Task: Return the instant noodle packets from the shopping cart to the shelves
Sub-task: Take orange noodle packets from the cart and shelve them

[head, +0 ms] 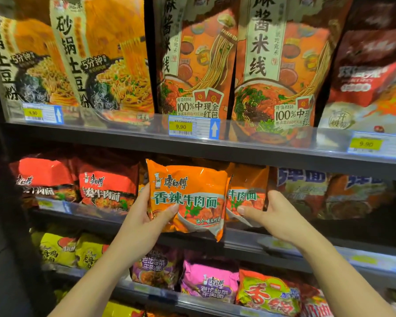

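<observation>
An orange instant noodle packet [188, 197] is held upright at the front of the middle shelf [245, 240]. My left hand [144, 216] grips its left edge, thumb across the front. Just right of it stands a second orange packet [247, 193] of the same kind on the shelf. My right hand [272, 211] holds that packet's lower right side, thumb pressed on its front. The shopping cart is out of view.
Red packets [105, 186] fill the middle shelf on the left, blue-lettered ones [306, 186] on the right. Tall noodle bags [201, 65] stand on the upper shelf behind price tags [193, 128]. Yellow, purple, pink and green packets [208, 282] line the lower shelf.
</observation>
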`<action>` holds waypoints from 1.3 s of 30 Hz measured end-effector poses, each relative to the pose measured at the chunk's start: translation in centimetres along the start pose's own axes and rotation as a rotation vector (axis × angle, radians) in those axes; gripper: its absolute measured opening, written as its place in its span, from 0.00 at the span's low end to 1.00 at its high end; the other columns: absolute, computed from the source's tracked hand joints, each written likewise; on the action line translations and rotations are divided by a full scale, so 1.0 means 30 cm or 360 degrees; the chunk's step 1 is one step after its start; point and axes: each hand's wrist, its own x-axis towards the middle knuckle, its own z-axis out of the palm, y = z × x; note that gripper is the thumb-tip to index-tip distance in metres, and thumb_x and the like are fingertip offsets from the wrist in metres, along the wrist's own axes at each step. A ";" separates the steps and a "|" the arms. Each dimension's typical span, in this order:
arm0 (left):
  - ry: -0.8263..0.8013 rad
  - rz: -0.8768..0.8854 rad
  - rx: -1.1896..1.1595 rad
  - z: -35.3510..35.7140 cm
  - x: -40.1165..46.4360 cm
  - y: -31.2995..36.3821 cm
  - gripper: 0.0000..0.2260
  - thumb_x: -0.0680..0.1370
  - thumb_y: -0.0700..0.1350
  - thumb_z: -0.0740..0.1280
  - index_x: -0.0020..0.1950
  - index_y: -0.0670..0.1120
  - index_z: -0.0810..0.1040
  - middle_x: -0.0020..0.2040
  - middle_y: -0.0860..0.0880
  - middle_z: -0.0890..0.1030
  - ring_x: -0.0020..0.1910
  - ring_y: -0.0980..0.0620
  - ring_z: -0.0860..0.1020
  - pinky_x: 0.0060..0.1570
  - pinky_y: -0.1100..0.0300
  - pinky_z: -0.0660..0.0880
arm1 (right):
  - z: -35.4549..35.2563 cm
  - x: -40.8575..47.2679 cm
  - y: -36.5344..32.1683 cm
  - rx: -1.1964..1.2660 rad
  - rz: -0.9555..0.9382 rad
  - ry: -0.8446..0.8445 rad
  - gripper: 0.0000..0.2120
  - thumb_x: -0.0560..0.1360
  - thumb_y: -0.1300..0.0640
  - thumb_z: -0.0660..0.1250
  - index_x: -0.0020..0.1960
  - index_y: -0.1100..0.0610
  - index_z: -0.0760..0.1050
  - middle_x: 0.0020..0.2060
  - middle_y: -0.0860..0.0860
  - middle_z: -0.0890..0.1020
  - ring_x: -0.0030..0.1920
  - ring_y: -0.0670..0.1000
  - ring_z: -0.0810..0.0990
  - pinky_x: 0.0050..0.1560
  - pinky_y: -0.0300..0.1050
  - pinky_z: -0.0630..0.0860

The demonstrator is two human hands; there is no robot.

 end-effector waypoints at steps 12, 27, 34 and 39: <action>-0.0033 -0.0056 -0.0007 -0.008 -0.014 -0.015 0.22 0.78 0.45 0.71 0.70 0.57 0.71 0.60 0.58 0.84 0.59 0.57 0.83 0.52 0.61 0.82 | -0.019 -0.063 -0.007 -0.0176 0.0144 -0.0130 0.24 0.74 0.47 0.76 0.61 0.49 0.65 0.54 0.42 0.78 0.51 0.43 0.81 0.42 0.35 0.77; -0.0002 -0.0074 -0.0019 -0.033 -0.022 -0.024 0.22 0.76 0.49 0.72 0.69 0.59 0.72 0.61 0.57 0.84 0.60 0.54 0.83 0.57 0.51 0.82 | 0.004 -0.083 -0.006 -0.0308 0.0088 -0.0001 0.27 0.72 0.42 0.77 0.62 0.47 0.67 0.57 0.44 0.79 0.54 0.44 0.80 0.48 0.40 0.79; 0.0137 -0.0055 0.0003 -0.102 -0.024 -0.019 0.21 0.78 0.46 0.72 0.69 0.59 0.73 0.59 0.58 0.84 0.58 0.56 0.83 0.50 0.60 0.83 | -0.008 -0.095 -0.053 -0.0220 0.0310 0.0087 0.31 0.64 0.45 0.83 0.56 0.52 0.68 0.53 0.49 0.80 0.49 0.46 0.81 0.42 0.42 0.80; 0.0167 -0.0057 0.0036 -0.163 -0.012 -0.031 0.20 0.78 0.47 0.72 0.68 0.60 0.72 0.58 0.59 0.84 0.58 0.57 0.83 0.50 0.61 0.83 | 0.007 -0.145 -0.124 -0.0468 0.0268 0.0378 0.43 0.58 0.35 0.82 0.61 0.53 0.64 0.60 0.53 0.71 0.61 0.55 0.72 0.59 0.57 0.78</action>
